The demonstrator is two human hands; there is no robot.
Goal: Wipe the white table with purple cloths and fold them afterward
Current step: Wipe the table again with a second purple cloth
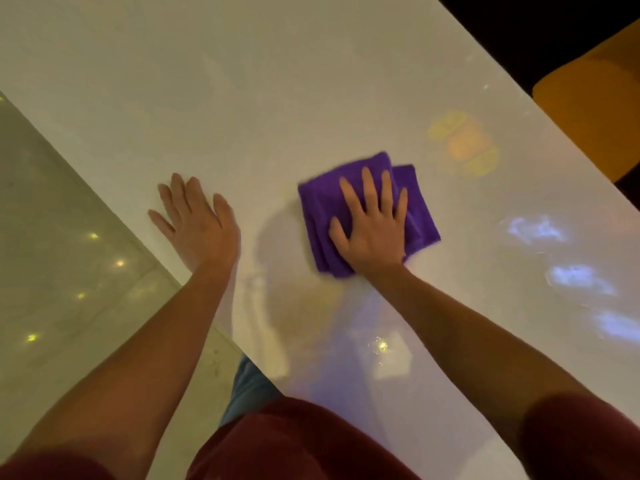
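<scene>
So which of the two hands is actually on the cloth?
The right hand: it presses flat, fingers spread, on the folded purple cloth. The left hand rests on the bare white table near its edge, touching no cloth.

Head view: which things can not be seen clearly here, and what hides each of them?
- Purple cloth: its middle is under the right hand; its edges are motion-blurred, so the number of cloths is unclear.
- White table: far end and near right corner are cut off by the frame.
- Orange seat: cut by the right edge.
- Left hand: palm faces down, so its contact with the table is hidden.
</scene>
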